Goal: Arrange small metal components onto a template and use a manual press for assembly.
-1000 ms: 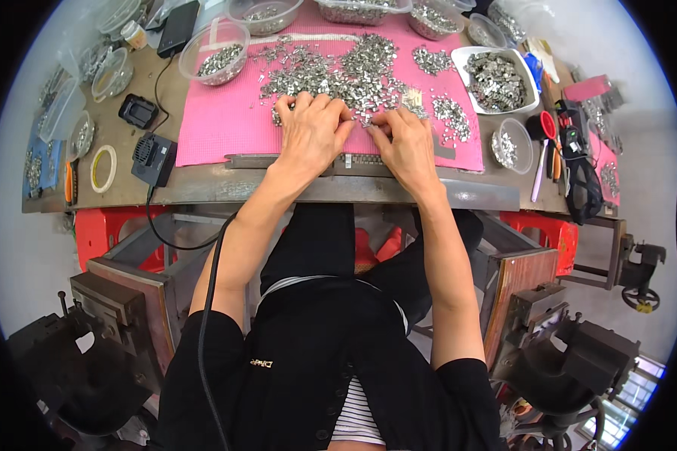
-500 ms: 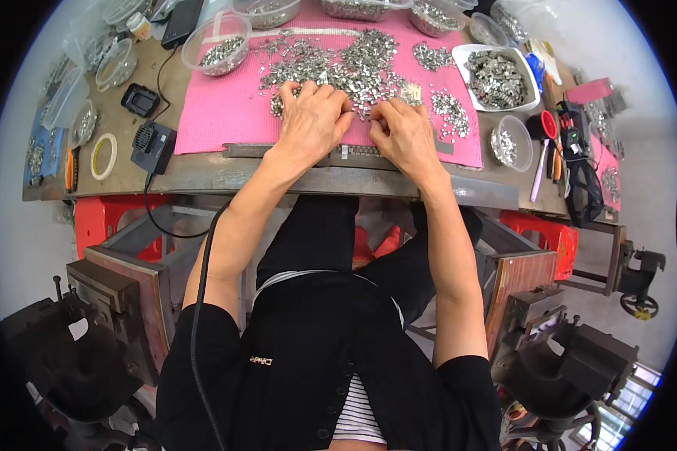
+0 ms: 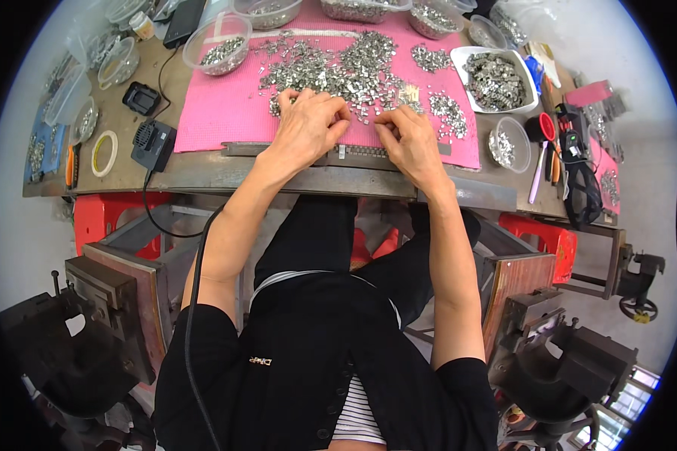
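A heap of small shiny metal pieces [image 3: 331, 71] lies spread over a pink mat [image 3: 218, 113]. At the heap's near edge is my left hand [image 3: 308, 126], thumb and forefinger pinched together with the other fingers curled over the pieces. My right hand [image 3: 410, 143] is a short way to the right, its thumb and forefinger also closed in a pinch. Whatever either pinch holds is too small to make out. Just below the hands, a narrow metal rail [image 3: 361, 152] with a row of small pieces in it runs along the table's front edge, partly covered by both hands.
A white tray [image 3: 532, 98] of metal pieces and a clear tub [image 3: 523, 154] stand at right. Another clear bowl [image 3: 237, 37] sits at the mat's far left. Left of the mat are a black corded device [image 3: 154, 140] and a tape roll [image 3: 104, 152]. Bench vises [image 3: 579, 353] flank me.
Both hands have drawn slightly back toward the front edge, and the right hand's fingers have shifted a little nearer the rail. The heap looks much the same.
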A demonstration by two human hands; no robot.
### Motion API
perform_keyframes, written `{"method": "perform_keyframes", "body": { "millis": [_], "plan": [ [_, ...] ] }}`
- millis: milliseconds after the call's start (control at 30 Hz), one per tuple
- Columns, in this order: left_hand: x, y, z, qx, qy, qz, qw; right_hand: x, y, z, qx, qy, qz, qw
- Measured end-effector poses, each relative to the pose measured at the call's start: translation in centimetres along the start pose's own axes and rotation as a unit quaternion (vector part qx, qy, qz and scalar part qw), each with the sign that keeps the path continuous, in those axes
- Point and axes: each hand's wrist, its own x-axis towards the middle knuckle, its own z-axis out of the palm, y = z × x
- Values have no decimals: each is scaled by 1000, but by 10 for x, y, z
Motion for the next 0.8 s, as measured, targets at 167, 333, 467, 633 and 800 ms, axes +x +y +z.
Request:
{"method": "perform_keyframes", "body": {
  "millis": [167, 333, 467, 633, 800],
  "plan": [
    [-7, -6, -4, -13, -12, 25, 1000, 0, -20, -1, -6, -17, 2, 1000],
    [-4, -5, -7, -28, -30, 15, 999, -14, -32, 2, 19, -22, -11, 1000],
    [-4, -5, -4, -48, -29, 4, 998, -22, -34, 9, 7, -1, -15, 1000],
    [-6, -5, -6, -24, -24, 12, 999, -24, -33, 9, 45, 9, -27, 999],
    [-12, 7, -6, -29, -1, 17, 999, -8, -10, 9, 13, 60, 37, 997]
  ]
}}
